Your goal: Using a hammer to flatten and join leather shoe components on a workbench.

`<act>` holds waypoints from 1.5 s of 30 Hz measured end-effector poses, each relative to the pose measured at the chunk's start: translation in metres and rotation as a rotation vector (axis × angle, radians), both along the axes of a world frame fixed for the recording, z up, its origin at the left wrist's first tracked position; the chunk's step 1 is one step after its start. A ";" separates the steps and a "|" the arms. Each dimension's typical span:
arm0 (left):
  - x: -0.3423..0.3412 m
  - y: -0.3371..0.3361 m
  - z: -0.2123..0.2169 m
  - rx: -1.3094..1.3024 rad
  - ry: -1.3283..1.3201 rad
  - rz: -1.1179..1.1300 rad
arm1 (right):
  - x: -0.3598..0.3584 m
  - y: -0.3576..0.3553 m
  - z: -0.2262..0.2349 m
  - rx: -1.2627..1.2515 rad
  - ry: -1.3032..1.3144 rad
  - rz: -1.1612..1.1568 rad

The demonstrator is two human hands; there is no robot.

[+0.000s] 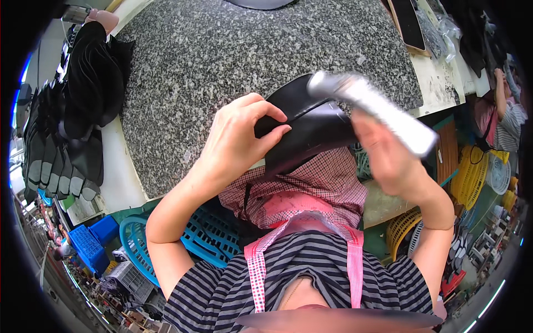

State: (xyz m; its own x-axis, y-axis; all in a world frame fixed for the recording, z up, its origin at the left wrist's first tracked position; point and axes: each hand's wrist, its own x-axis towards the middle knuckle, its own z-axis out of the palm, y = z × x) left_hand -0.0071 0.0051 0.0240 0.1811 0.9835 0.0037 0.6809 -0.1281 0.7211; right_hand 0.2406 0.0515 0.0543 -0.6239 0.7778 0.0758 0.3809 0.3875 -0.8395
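Observation:
A smooth black leather-like piece (313, 136) lies at the near edge of the stone slab, its lower part hanging toward my lap. My left hand (236, 130) pinches its left side, thumb and forefinger on either side of a folded edge or seam. My right hand (383, 158) is closed round a silver-white hammer (383, 108), both smeared by motion. The rounded end of the hammer is over the far right edge of the black piece; whether it touches cannot be told. My right fingers are partly hidden behind the hammer.
Under the work is a speckled grey stone slab (266, 53). Stacked black cut pieces (91, 83) stand along its left. A phone (408, 25) and clear plastic bags (441, 36) are at the far right. Blue (208, 238) and yellow baskets (470, 177) stand below the table. Another person (505, 114) is at the right.

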 end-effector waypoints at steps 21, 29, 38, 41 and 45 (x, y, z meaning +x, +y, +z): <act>0.046 0.002 -0.019 0.384 0.020 0.136 | 0.017 0.011 -0.043 -0.056 0.111 -0.080; 0.047 0.004 -0.014 0.134 -0.099 0.248 | 0.017 0.013 -0.046 0.044 0.164 -0.076; 0.046 0.007 -0.008 0.012 -0.080 0.278 | 0.017 0.018 -0.015 -0.072 0.024 -0.046; 0.046 0.007 -0.004 -0.006 -0.071 0.272 | 0.016 0.011 -0.006 0.103 0.190 -0.053; 0.044 0.012 -0.002 -0.029 -0.051 0.233 | 0.016 0.012 -0.010 -0.108 -0.109 0.101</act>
State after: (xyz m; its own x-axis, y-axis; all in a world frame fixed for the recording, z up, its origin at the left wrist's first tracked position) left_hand 0.0369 0.0174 0.0217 -0.0509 0.9985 -0.0221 0.6525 0.0500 0.7562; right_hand 0.2563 0.0633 0.0445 -0.6991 0.7109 -0.0772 0.4361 0.3384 -0.8338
